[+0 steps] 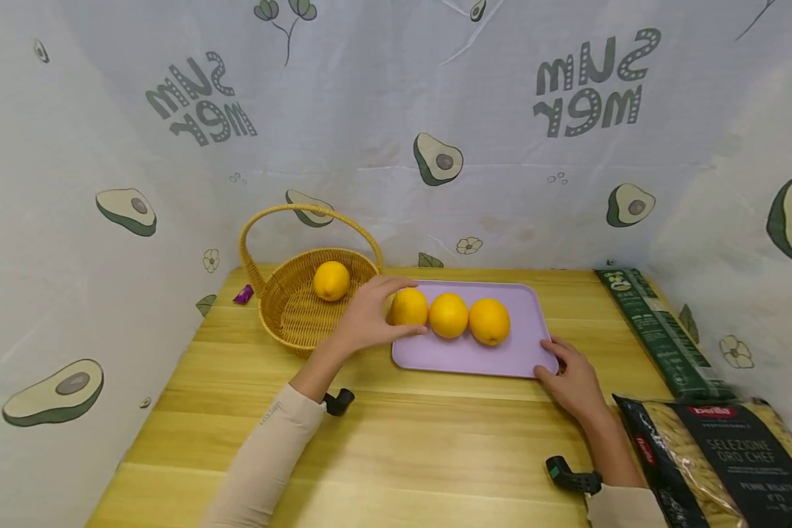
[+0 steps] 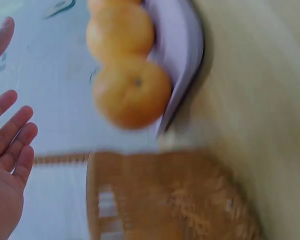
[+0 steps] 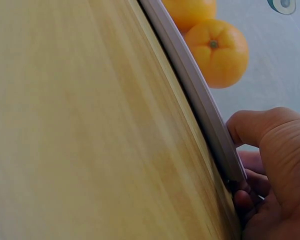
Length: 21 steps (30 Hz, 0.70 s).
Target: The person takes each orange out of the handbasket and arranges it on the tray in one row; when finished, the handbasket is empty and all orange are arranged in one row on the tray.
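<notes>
A lilac tray [image 1: 462,361] lies on the table with three oranges in a row: a left one [image 1: 409,308], a middle one [image 1: 449,316] and a right one [image 1: 490,322]. My left hand [image 1: 372,312] is spread beside the left orange, thumb and fingers apart; the left wrist view shows a gap between this hand [image 2: 7,150] and the fruit. At the tray's right end, my right hand [image 1: 570,378] pinches the rim, thumb above and fingers at the underside in the right wrist view. Behind my left forearm stands a wicker basket [image 1: 290,312] holding another orange [image 1: 332,281].
The basket's tall handle [image 1: 310,208] arches above it. A small purple wrapped piece [image 1: 243,295] lies left of the basket. On the right are a green packet [image 1: 660,330] and a large pasta bag [image 1: 719,462]. Printed cloth [image 1: 383,110] walls in the table.
</notes>
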{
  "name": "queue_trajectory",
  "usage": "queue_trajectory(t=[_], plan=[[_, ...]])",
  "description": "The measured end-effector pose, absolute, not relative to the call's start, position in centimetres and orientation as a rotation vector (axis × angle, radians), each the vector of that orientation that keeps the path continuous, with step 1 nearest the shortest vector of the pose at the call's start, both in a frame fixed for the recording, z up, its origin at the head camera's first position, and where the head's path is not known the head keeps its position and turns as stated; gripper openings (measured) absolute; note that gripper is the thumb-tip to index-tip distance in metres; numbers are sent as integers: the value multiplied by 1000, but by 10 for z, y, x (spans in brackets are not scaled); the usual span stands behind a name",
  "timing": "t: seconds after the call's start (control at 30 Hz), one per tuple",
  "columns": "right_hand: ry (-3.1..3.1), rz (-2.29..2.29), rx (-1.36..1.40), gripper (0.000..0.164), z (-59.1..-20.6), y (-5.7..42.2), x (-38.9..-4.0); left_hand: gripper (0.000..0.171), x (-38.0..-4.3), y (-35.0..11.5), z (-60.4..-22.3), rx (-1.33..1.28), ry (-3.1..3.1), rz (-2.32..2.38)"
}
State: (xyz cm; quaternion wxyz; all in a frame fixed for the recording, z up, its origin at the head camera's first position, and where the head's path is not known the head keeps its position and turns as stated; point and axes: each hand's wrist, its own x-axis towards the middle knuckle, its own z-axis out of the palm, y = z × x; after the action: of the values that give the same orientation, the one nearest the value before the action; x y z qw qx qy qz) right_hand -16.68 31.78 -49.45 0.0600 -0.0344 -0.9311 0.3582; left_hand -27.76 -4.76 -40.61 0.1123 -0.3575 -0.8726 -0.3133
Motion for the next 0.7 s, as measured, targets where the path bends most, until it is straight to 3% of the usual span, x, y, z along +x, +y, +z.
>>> queue_trajectory(t=[0.3, 0.5, 0.7], plan=[[-2822, 1088, -107, 60, -492, 320, -166, 26, -291, -99, -395, -1084, -2299, -1046], [-2811, 1078, -109, 60, -491, 321, -167, 30, -312, -123, -391, -927, -2383, -1039], [-2811, 1079, -99, 59, -495, 320, -166, 56, -334, -140, -393, -732, -2650, -920]])
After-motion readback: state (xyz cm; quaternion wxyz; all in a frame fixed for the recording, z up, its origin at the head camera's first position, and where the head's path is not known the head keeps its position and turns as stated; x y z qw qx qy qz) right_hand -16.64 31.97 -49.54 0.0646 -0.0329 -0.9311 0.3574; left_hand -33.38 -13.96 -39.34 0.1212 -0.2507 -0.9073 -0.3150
